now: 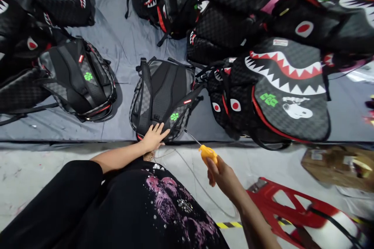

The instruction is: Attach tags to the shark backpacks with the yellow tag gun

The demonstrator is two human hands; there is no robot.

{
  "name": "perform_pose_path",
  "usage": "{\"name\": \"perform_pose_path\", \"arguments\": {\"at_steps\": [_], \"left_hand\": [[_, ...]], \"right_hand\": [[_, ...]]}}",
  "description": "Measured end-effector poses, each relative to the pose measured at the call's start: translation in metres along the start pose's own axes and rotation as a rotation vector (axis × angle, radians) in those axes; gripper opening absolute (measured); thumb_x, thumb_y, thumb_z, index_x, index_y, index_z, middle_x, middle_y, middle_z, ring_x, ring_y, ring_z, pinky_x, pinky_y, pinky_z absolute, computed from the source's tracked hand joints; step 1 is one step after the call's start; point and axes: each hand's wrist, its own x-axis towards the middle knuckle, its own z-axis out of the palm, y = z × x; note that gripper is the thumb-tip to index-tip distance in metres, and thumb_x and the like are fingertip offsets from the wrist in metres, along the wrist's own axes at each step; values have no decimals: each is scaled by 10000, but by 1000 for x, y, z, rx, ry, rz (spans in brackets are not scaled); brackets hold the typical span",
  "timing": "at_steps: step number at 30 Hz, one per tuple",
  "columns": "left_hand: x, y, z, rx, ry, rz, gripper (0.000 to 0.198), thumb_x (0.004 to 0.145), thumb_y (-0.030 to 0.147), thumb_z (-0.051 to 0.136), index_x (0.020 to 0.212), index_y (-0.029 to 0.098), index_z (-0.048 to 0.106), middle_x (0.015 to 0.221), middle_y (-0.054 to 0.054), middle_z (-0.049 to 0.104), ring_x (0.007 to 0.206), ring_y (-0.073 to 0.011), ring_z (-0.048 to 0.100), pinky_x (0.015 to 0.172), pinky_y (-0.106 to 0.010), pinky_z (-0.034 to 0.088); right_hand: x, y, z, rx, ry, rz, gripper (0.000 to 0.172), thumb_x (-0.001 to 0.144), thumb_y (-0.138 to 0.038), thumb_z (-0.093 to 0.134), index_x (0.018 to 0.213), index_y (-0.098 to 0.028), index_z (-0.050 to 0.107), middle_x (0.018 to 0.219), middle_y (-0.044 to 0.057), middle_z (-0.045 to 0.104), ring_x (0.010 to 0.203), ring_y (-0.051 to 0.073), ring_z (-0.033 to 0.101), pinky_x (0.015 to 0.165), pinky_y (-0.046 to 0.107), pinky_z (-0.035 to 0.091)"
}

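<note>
A dark checkered backpack (pixel 163 89) lies back side up at the front edge of the grey-covered table, its straps and padded back panel showing. My left hand (pixel 154 138) rests on its near end with the fingers spread, pressing on the fabric rather than gripping it. In my right hand (pixel 219 169) is an orange air blow gun (pixel 209 155), held by its handle with the fingers wrapped round. Its thin metal nozzle (pixel 193 137) points at the near right corner of the backpack; whether the tip touches it I cannot tell.
Another backpack (pixel 78 78) lies to the left. A backpack with a shark-mouth print (pixel 289 89) lies to the right, with more piled behind. A thin hose (pixel 198 179) trails over the floor. Lower right are a red plastic stool (pixel 269 202) and a cardboard box (pixel 327 165).
</note>
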Motion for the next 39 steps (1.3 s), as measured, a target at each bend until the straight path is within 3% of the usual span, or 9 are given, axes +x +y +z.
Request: {"name": "perform_pose_path", "arguments": {"at_steps": [5, 11, 14, 17, 22, 25, 29, 32, 39], "left_hand": [[19, -3, -35, -293, 184, -50, 515, 867, 362, 657, 1355, 238, 547, 1357, -119, 605, 1219, -296, 597, 1018, -447, 478], [45, 7, -117, -925, 817, -248, 550, 825, 548, 665, 1251, 216, 564, 1122, -61, 699, 1040, -219, 668, 925, -345, 526], [36, 1, -120, -1261, 1043, -369, 624, 872, 660, 515, 1333, 242, 468, 1225, -75, 648, 1078, -188, 650, 920, -332, 531], [3, -4, -86, -1470, 953, -557, 657, 902, 726, 333, 1371, 275, 421, 1198, -69, 660, 997, -163, 673, 831, -309, 557], [-98, -4, -30, -1130, 313, -715, 598, 867, 711, 434, 1055, 198, 676, 796, -65, 712, 780, -230, 688, 764, -399, 566], [-130, -13, -32, -581, 293, -503, 523, 850, 541, 606, 1260, 217, 619, 1252, -144, 652, 1190, -320, 592, 1017, -499, 456], [-89, -47, -52, -130, 215, -105, 848, 709, 206, 765, 1478, 215, 409, 1594, -157, 280, 1483, -369, 203, 1186, -577, 179], [-34, -71, -73, -207, 180, -9, 601, 713, 44, 640, 1289, 214, 625, 1367, -103, 603, 1310, -272, 517, 1125, -434, 358], [31, -80, -156, -500, 832, -200, 272, 855, 370, 590, 843, 133, 723, 677, 1, 667, 612, -135, 599, 609, -236, 428]], "right_hand": [[-27, 24, 15, 193, -46, -87, 488, 920, -669, 334, 867, -212, 494, 589, -12, 650, 545, 171, 624, 636, 306, 477], [-26, 3, 36, 182, 10, -274, 419, 951, -592, 358, 875, -215, 522, 687, 20, 670, 674, 186, 639, 729, 302, 482], [-23, -15, 44, 138, 58, -367, 383, 953, -561, 359, 881, -225, 527, 718, 32, 668, 679, 196, 619, 693, 294, 483], [-18, -17, 53, 103, -10, -417, 355, 956, -543, 361, 919, -228, 521, 724, 26, 665, 628, 187, 595, 653, 287, 473], [4, 7, 76, 32, -153, -333, 362, 941, -579, 375, 973, -239, 495, 668, 2, 649, 576, 193, 598, 587, 285, 439], [18, 15, 91, 29, -175, -270, 388, 927, -606, 391, 962, -238, 506, 633, -6, 620, 581, 203, 598, 565, 291, 432], [20, 12, 97, 180, -196, -241, 418, 953, -612, 335, 930, -233, 509, 690, 12, 618, 647, 202, 598, 622, 309, 472], [6, 14, 96, 242, -171, -246, 431, 945, -627, 350, 975, -227, 506, 736, 17, 623, 661, 198, 584, 634, 312, 474], [-21, 39, 94, 284, 258, -231, 468, 950, -636, 301, 881, -208, 477, 636, 16, 596, 577, 176, 568, 614, 302, 464]]}}
